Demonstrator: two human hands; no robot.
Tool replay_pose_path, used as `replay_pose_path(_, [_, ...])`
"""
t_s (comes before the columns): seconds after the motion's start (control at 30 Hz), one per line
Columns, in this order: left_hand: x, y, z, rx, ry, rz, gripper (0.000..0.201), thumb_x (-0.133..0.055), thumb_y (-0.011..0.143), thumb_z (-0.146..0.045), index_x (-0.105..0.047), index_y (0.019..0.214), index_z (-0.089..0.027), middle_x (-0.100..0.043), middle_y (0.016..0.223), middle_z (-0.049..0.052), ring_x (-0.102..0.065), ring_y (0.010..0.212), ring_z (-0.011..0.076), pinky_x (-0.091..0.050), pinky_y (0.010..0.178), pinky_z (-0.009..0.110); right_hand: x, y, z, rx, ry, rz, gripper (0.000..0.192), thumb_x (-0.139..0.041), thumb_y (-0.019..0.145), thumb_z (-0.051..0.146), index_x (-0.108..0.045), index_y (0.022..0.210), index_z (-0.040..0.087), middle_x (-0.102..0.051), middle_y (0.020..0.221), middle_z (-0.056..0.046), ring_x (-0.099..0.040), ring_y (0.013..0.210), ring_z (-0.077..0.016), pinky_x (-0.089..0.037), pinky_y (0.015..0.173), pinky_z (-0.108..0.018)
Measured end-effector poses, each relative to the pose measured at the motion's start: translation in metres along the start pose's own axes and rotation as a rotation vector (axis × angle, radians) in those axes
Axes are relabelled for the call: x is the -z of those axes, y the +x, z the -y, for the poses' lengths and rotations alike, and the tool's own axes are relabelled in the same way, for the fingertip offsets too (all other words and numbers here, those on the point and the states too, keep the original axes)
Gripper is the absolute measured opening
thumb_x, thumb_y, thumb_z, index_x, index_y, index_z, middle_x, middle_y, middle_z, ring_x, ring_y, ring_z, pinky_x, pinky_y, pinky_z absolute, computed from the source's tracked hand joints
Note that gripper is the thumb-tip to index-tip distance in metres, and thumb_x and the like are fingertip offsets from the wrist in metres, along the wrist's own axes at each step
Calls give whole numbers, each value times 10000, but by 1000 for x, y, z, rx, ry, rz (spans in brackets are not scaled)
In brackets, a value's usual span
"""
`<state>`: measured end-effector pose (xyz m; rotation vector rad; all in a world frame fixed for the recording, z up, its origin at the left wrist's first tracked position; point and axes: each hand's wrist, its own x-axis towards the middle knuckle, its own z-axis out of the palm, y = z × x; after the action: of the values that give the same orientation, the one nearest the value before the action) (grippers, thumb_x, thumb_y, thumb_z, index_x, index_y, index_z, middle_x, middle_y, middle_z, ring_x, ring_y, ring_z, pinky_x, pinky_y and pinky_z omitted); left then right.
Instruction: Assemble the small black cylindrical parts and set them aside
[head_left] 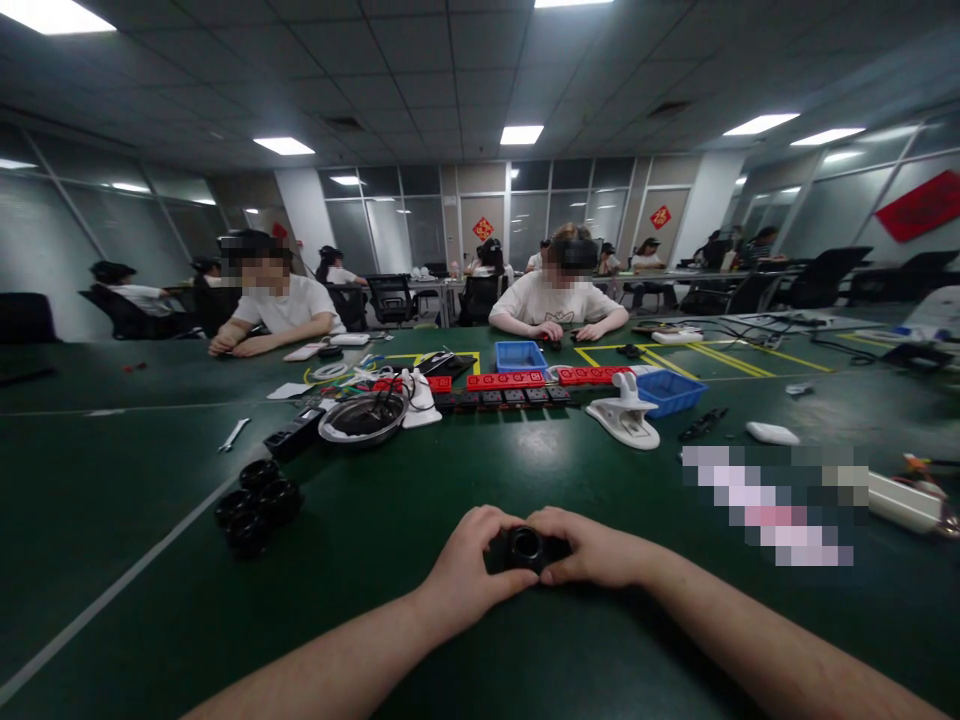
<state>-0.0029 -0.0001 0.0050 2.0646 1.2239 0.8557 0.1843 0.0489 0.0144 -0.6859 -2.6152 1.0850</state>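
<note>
A small black ring-shaped part [526,543] with a round hole in its top is held just above or on the green table, in front of me. My left hand [477,560] curves around its left side, thumb low and fingers at the back. From the right, my right hand [589,548] grips it in the same way, and the fingertips of both hands nearly meet. To the left, a cluster of similar black ring-shaped parts [259,505] stands piled together.
Beyond lie a metal bowl [362,418], a white clip stand [625,415], red socket strips [505,381] and blue bins [670,392]. A wrench [234,435] rests at left. On the right are a white mouse-like object [772,433] and pliers [703,424]. Two people sit opposite.
</note>
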Motion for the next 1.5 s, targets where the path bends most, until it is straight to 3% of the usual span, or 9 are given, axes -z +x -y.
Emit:
replay_pose_path(0.23, [0, 1, 0, 13, -23, 23, 362, -649, 617, -282, -544, 958, -223, -526, 882, 16, -479, 830, 171, -389, 662, 250, 2, -1, -4, -20, 30, 21, 306, -603, 674, 206, -554, 974, 172, -521, 884, -3, -459, 843, -158, -337, 760, -269])
replay_pose_path(0.47, [1, 2, 0, 56, -25, 31, 379, -678, 580, -317, -556, 924, -217, -510, 850, 8, -476, 768, 158, -374, 631, 239, -6, 0, -1, -160, 3, -81, 323, -678, 576, 252, -540, 854, 163, -499, 808, 14, -471, 753, -138, -359, 635, -220])
replay_pose_path(0.6, [-1, 2, 1, 115, 9, -7, 399, -707, 508, -379, -560, 827, -189, -490, 793, -4, -465, 720, 156, -359, 601, 239, -22, 5, 2, -272, -200, -224, 383, -696, 505, 393, -477, 714, 158, -485, 711, 14, -446, 649, -132, -318, 530, -210])
replay_pose_path(0.77, [-7, 0, 3, 176, 39, -119, 367, -724, 495, -280, -538, 796, -181, -490, 788, -9, -465, 742, 160, -361, 631, 249, -38, 10, 8, -334, -525, -346, 390, -571, 594, 533, -477, 682, 165, -516, 671, -26, -460, 635, -167, -304, 553, -264])
replay_pose_path(0.93, [-5, 1, 4, 119, 17, -107, 362, -708, 535, -290, -547, 841, -182, -503, 809, 4, -472, 766, 167, -372, 658, 259, -31, 5, 11, -301, -552, -331, 505, -605, 509, 589, -500, 756, 161, -541, 741, -46, -489, 708, -214, -334, 636, -323])
replay_pose_path(1.13, [-1, 2, 5, 62, -12, -21, 387, -679, 584, -307, -550, 937, -212, -505, 851, 10, -476, 772, 160, -383, 642, 243, -10, -3, 5, -96, -160, -180, 690, -668, 549, 436, -402, 1139, 196, -484, 1077, -63, -443, 972, -217, -333, 821, -336])
replay_pose_path(1.3, [1, 2, 0, 41, -13, 25, 405, -652, 619, -292, -537, 1005, -249, -501, 843, 4, -471, 777, 156, -378, 635, 233, -2, -4, 0, -50, -50, -75, 545, -619, 654, 312, -425, 1153, 211, -502, 1045, -43, -444, 964, -200, -330, 834, -336])
replay_pose_path(1.5, [1, 2, 1, 54, -29, 37, 405, -654, 613, -287, -539, 999, -247, -502, 855, 4, -475, 771, 154, -378, 632, 235, 0, -2, 1, -25, -94, -36, 347, -606, 677, 259, -532, 1010, 196, -541, 925, -12, -456, 880, -175, -321, 807, -314])
